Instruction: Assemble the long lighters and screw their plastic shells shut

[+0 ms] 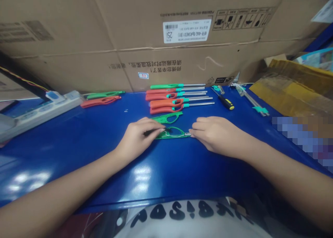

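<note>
A green lighter half-shell [172, 136] lies on the blue table with its inner side up. A thin white wire and a small black part [168, 130] show in it. At its handle end, my left hand [140, 132] is closed, thumb and forefinger pinching the shell beside the black part; the palm hides the rest. My right hand [217, 134] is closed on the metal tube [187, 134] at the shell's front end, covering most of the tube. Just behind lies a second green half-shell [166, 118].
Several red and green lighters [166, 103] with metal tubes lie in a stack farther back. To their right are a screwdriver [227, 102] and loose tubes [253, 101]. More handle shells [101, 101] and a power strip [47, 109] sit left. A large cardboard box [104, 30] walls the back.
</note>
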### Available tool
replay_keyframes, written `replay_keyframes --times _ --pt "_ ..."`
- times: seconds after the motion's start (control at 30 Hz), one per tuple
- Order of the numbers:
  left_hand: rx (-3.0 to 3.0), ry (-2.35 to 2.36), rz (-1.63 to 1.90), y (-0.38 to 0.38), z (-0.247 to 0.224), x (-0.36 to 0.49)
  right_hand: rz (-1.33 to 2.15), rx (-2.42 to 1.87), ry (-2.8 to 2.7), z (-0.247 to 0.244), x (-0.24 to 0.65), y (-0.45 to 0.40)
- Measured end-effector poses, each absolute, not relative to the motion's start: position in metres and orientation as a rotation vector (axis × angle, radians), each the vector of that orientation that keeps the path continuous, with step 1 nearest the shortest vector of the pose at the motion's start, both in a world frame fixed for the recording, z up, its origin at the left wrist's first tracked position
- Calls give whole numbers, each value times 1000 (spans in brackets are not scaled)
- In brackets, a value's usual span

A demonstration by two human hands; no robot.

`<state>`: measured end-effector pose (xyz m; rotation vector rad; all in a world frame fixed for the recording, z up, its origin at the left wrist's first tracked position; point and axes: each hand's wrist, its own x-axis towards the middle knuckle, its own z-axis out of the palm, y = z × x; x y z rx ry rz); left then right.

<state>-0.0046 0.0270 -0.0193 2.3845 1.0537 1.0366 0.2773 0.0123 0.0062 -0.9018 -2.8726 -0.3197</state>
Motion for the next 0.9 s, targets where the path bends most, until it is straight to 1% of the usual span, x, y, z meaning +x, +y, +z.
replay_keyframes --times 0.33,0.53,0.7,0.9 --pt "2484 1018 939 25 -15 -9 -322 -925 -2878 9 276 11" --pt "2726 897 732 23 -5 -17 -332 -906 -2866 8 277 11" --pt "2809 904 529 22 -2 -23 -325 -910 -2869 8 278 12" --pt "2895 929 431 18 1 -23 -306 -927 -2863 9 277 11"
